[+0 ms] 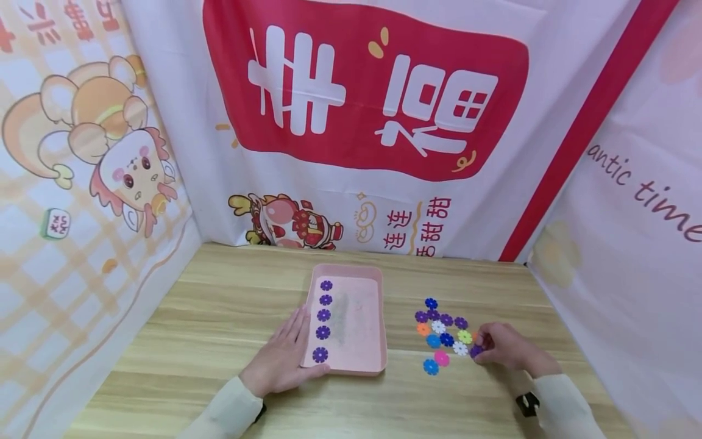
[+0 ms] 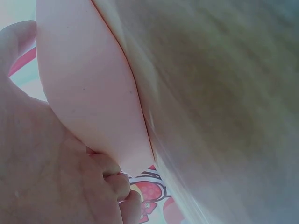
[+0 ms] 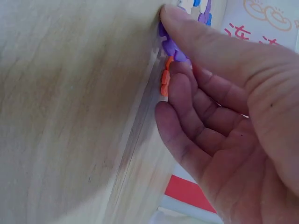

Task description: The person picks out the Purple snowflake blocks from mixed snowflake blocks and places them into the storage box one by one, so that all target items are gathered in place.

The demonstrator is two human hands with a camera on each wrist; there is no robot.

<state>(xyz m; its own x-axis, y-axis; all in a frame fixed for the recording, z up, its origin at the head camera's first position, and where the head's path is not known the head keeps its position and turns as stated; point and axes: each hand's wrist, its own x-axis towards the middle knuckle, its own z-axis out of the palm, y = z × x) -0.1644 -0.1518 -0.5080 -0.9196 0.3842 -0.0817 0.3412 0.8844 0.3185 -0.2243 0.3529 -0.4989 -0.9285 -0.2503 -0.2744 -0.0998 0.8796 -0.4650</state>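
My left hand [image 1: 283, 360] lies along the left side of a pink tray [image 1: 383, 329], its fingers straight against the outer wall and its thumb at the near-left corner. In the left wrist view the palm is against the tray's wall [image 2: 88, 74]. Inside the tray, several purple snowflake discs [image 1: 323, 315] form a column along the left side. My right hand [image 1: 507, 346] pinches a purple snowflake disc [image 3: 172, 48] between thumb and fingers, at the right edge of a loose group of discs. An orange disc [image 3: 165, 81] shows just beyond the fingertips in the right wrist view.
Loose discs lie right of the tray: purple [image 1: 446, 319], dark blue [image 1: 431, 303], white [image 1: 460, 348], yellow-green [image 1: 464, 336], pink [image 1: 441, 358], light blue [image 1: 431, 366] and orange. The wooden table [image 1: 219, 317] is bounded by printed cloth walls [image 1: 362, 207] at the back and sides.
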